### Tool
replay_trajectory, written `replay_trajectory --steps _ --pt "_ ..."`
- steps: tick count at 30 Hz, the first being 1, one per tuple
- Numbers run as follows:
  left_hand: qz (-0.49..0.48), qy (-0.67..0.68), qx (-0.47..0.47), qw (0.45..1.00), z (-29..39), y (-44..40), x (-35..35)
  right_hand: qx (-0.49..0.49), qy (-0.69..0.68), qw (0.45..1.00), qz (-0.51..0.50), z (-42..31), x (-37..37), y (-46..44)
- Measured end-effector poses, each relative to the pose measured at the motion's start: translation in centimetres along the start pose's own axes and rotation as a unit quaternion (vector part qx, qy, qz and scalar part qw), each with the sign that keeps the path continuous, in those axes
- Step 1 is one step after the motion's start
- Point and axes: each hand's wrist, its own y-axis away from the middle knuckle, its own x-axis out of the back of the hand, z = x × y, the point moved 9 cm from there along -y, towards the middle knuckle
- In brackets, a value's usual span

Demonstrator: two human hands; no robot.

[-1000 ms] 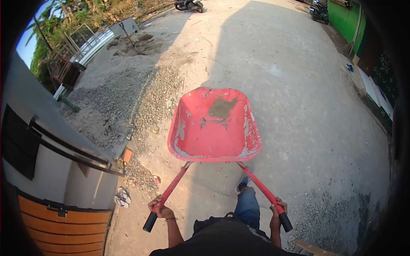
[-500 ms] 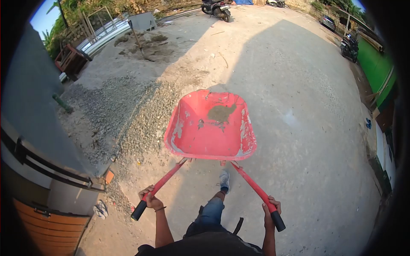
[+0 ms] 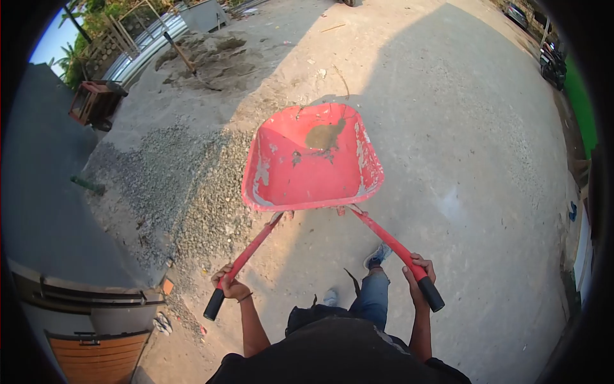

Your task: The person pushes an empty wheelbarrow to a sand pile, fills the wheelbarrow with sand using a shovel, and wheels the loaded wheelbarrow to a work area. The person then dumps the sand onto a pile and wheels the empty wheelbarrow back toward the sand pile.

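In front of me is a red wheelbarrow [image 3: 310,182], its tray scuffed down to grey along both sides. A patch of greyish-brown residue [image 3: 322,136] sticks to the tray's far part. My left hand [image 3: 230,283] is wrapped round the left handle, just ahead of its black end grip [image 3: 214,304]. The right handle is held by my right hand [image 3: 420,275], also just forward of the black grip [image 3: 430,294]. Both hands are closed. The wheel is hidden under the tray.
A gravel pile [image 3: 192,173] lies left of the wheelbarrow. Beyond it, a long-handled tool [image 3: 180,52] stands in a sand heap [image 3: 224,61]. Sandals [image 3: 162,323] lie by an orange-brown wooden panel [image 3: 96,360]. A motorbike [image 3: 552,64] stands at far right on the concrete ground [image 3: 473,160].
My legs have stepped, with the other foot now forward. The wheelbarrow sits slightly higher in view, and the surroundings have shifted. Both hands keep their hold on the handles.
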Motion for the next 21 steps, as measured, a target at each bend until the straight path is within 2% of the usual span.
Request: replay_trajectory --steps 2,6,8,9,13,15,16,18,20,21 --pt "0.007 0.021 0.004 1.000 -1.7 0.6 -0.8 0.022 0.022 0.999 -0.005 -0.4 0.7 -1.7" --pt "0.049 0.004 -0.017 0.999 -2.5 1.3 -4.4 0.007 0.023 0.999 -0.041 -1.7 0.0 -9.7" --pt "0.072 0.019 -0.019 0.997 -3.5 1.3 -7.7 0.007 0.035 0.997 -0.064 -3.9 0.2 -16.0" --pt "0.074 0.026 0.012 0.997 -3.5 1.0 -8.5 0.019 0.069 0.996 -0.059 -7.9 0.5 -15.8" --pt "0.106 -0.011 -0.036 0.994 -3.6 1.4 -17.0 0.011 0.032 0.993 -0.112 -11.0 -0.1 -28.8" --pt "0.115 -0.029 -0.057 0.991 -3.9 2.3 -21.3 0.044 0.057 0.988 -0.134 -12.5 0.1 -34.1" --pt "0.112 -0.030 -0.038 0.992 -3.1 2.7 -21.4 0.064 0.098 0.985 -0.130 -15.0 0.7 -32.9" --pt "0.130 -0.043 -0.074 0.988 -3.0 3.8 -23.5 0.069 0.075 0.983 -0.151 -14.2 0.9 -36.7" --pt "0.139 -0.046 -0.095 0.985 -3.6 5.1 -23.5 0.030 0.031 0.987 -0.155 -12.7 1.6 -39.2" --pt "0.181 -0.034 -0.106 0.977 -3.7 6.4 -23.4 0.018 0.015 0.986 -0.166 -11.4 2.0 -40.0"
